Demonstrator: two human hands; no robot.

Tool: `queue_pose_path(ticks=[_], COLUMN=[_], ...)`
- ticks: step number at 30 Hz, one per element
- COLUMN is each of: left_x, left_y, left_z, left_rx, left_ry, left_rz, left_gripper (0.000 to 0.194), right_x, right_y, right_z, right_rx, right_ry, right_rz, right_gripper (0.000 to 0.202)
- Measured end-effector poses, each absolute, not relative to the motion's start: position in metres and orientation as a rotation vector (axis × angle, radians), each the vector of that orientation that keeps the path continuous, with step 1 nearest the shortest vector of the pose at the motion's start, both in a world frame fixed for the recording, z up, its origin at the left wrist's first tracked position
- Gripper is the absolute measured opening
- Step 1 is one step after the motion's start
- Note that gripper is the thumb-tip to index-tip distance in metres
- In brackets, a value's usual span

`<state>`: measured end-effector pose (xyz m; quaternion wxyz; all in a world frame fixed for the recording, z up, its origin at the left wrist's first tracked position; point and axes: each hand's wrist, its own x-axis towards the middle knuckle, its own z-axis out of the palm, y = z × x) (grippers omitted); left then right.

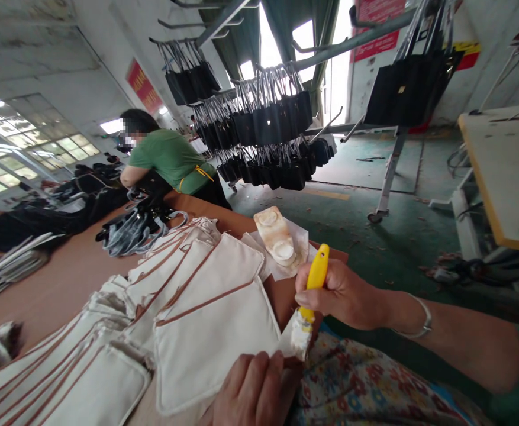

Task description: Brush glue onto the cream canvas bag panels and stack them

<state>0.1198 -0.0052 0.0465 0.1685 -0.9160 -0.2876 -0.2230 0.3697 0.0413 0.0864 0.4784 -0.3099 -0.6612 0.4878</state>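
Right hand (343,296) clenched around yellow-handled brush (311,302), bristles just right of the cream fabric panel (215,337) on the desk (59,284). Left hand (252,390) pressing flat, fingers released, on the panel's near edge.

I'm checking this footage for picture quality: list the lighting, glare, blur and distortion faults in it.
Head view: daylight through the doorway is blown out to white; the hanging black bags lose detail against it; straight rack rails and walls bend toward the edges; the right hand with the yellow brush is sharp; the left hand is cut off at the bottom edge.
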Motion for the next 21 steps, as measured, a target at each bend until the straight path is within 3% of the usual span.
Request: queue_pose_path(ticks=[5, 11, 16, 21], left_x=[0.131, 0.131, 0.124, 0.116], left_y=[-0.003, 0.002, 0.003, 0.008], left_z=[0.060, 0.064, 0.056, 0.084], left_rx=[-2.527, -2.534, -2.593, -2.709], left_ry=[-0.798, -0.684, -0.859, -1.307], left_rz=[-0.544, -0.565, -0.613, -0.752], left_gripper=[0.027, 0.021, 0.008, 0.012], right_x=[0.381, 0.375, 0.368, 0.394], right_y=[0.032, 0.033, 0.031, 0.025], right_z=[0.104, 0.104, 0.095, 0.103], right_rx=[-0.711, -0.798, -0.707, -0.800], right_ry=[-1.789, -1.651, -1.760, -1.262], right_rz=[1.243, 1.023, 1.235, 1.232], right_gripper=[0.016, 0.015, 0.014, 0.013])
